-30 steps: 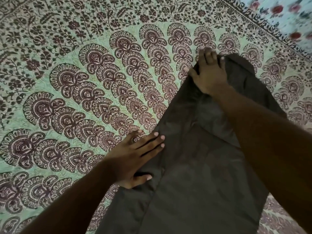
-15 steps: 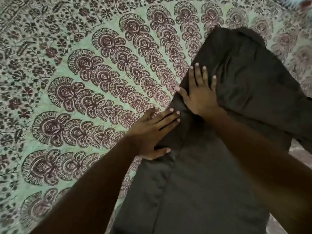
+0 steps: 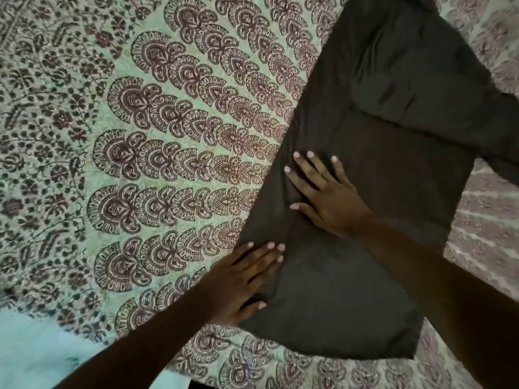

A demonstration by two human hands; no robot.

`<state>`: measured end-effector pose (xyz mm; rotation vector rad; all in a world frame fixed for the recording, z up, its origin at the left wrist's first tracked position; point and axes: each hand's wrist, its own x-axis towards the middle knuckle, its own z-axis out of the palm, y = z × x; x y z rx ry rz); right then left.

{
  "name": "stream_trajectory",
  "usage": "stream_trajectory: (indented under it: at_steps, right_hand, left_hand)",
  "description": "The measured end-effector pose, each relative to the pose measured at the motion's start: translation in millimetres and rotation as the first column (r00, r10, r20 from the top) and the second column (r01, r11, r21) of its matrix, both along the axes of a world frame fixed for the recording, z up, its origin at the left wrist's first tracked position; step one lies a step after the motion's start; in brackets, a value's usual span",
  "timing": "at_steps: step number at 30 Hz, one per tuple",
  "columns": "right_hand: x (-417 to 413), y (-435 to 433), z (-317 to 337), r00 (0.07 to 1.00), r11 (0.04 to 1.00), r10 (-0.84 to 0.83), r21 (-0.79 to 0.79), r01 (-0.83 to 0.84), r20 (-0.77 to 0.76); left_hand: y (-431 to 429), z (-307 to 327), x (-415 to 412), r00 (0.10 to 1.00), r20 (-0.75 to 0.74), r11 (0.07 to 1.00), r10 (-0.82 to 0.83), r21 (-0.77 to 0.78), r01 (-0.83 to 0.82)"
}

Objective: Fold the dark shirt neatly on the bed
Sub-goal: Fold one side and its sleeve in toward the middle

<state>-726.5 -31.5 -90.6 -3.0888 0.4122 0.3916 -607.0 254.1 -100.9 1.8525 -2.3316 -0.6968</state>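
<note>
The dark shirt lies as a long folded strip on the bed, running from the upper right toward the lower middle, with a sleeve trailing off at the right edge. My right hand lies flat on the shirt's left fold, fingers spread. My left hand presses flat on the shirt's lower left edge, half on the cloth and half on the bedspread, with its thumb tucked against the fold. Neither hand grips the fabric.
The bedspread is pale green with a maroon fan and flower print. Its near edge shows at the lower left, with a light blue surface below it. My forearms cross the lower part of the view.
My right hand has slid down along the shirt's left fold toward me. My left hand stays on the lower left edge. The view has shifted so the shirt's bottom hem and the bed's edge show.
</note>
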Motion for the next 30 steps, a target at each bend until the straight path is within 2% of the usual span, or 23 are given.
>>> stream_trajectory:
  at_steps: [3,5,6,8,10,11,13,16,20,22,24,26,28,30]
  right_hand:
    - [23,-1,4,0.983,0.985,-0.175,0.011,0.174,0.057]
    - [35,5,1,0.967,0.967,-0.251,0.049,0.249,0.037]
    - [36,13,-2,0.965,0.964,-0.261,0.053,0.26,0.023]
    - [26,38,-8,0.964,0.963,-0.265,0.054,0.264,0.004]
    - [3,71,-10,0.982,0.98,-0.188,0.064,0.188,-0.008]
    - [-11,86,-9,0.991,0.988,-0.13,0.076,0.132,-0.027]
    - [-35,107,-4,0.998,0.993,-0.044,0.105,0.048,-0.042]
    - [-43,107,7,0.999,0.991,-0.028,0.129,0.024,0.025]
    - [10,62,17,0.965,0.977,-0.203,0.102,0.188,0.168]
    - [43,39,15,0.951,0.958,-0.277,0.118,0.262,0.135]
    - [58,35,4,0.965,0.963,-0.256,0.103,0.249,0.061]
    - [49,53,-8,0.975,0.972,-0.22,0.091,0.217,0.029]
    - [21,89,-11,0.981,0.978,-0.19,0.095,0.186,0.035]
    - [-18,127,-9,0.99,0.984,-0.13,0.124,0.124,0.044]
  left_hand:
    - [21,3,-9,1.0,-0.017,1.0,-0.021,0.006,0.021]
    - [25,3,-9,0.999,-0.046,0.999,-0.024,-0.049,0.022]
    - [23,4,-8,0.998,-0.058,0.996,0.029,-0.08,-0.033]
    - [10,8,-1,0.97,-0.066,0.962,0.232,-0.131,-0.239]
    - [-8,15,13,0.909,-0.032,0.902,0.416,-0.117,-0.416]
    - [-15,17,20,0.896,0.002,0.893,0.444,-0.089,-0.442]
    - [-21,15,27,0.919,0.072,0.922,0.388,-0.041,-0.386]
    - [-4,7,18,0.943,0.146,0.953,0.3,-0.017,-0.301]
    - [40,1,-8,0.949,0.176,0.965,0.261,-0.031,-0.26]
    - [60,0,-15,0.96,0.169,0.975,0.224,-0.043,-0.22]
    - [69,3,-15,0.968,0.127,0.976,0.214,-0.064,-0.208]
    - [66,8,-10,0.959,0.04,0.957,0.279,-0.096,-0.275]
    - [53,15,0,0.911,-0.042,0.904,0.41,-0.111,-0.412]
    - [29,19,12,0.861,-0.056,0.852,0.505,-0.124,-0.508]
